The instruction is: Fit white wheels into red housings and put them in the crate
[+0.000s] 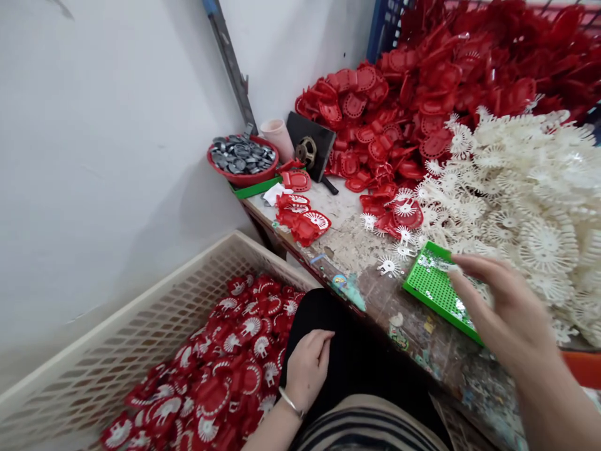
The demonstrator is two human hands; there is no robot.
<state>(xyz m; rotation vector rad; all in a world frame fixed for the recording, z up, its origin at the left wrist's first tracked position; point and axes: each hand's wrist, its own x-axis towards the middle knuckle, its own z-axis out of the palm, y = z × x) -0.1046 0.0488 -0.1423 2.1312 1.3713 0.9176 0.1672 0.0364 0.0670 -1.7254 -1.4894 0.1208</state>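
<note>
My right hand (509,307) is over the right part of a green perforated tray (434,282) that holds small shiny bits. Its thumb and index finger are stretched out and apart at the tray's far end; I see nothing held between them. My left hand (310,363), with a bracelet at the wrist, rests on my dark-clothed leg, its fingers together and curled down; what they hold, if anything, is hidden. White toothed pieces (389,266) lie left of the tray. Red shells (305,219) with white toothed pieces in them sit at the table's left.
A cream crate (154,307) beside my leg holds red-and-white assemblies (225,363). Behind are a red bowl (216,169) of grey parts, a pink cup (278,138) and a black device (314,147). Piles of red shells (422,94) and white pieces (526,207) cover the back and right.
</note>
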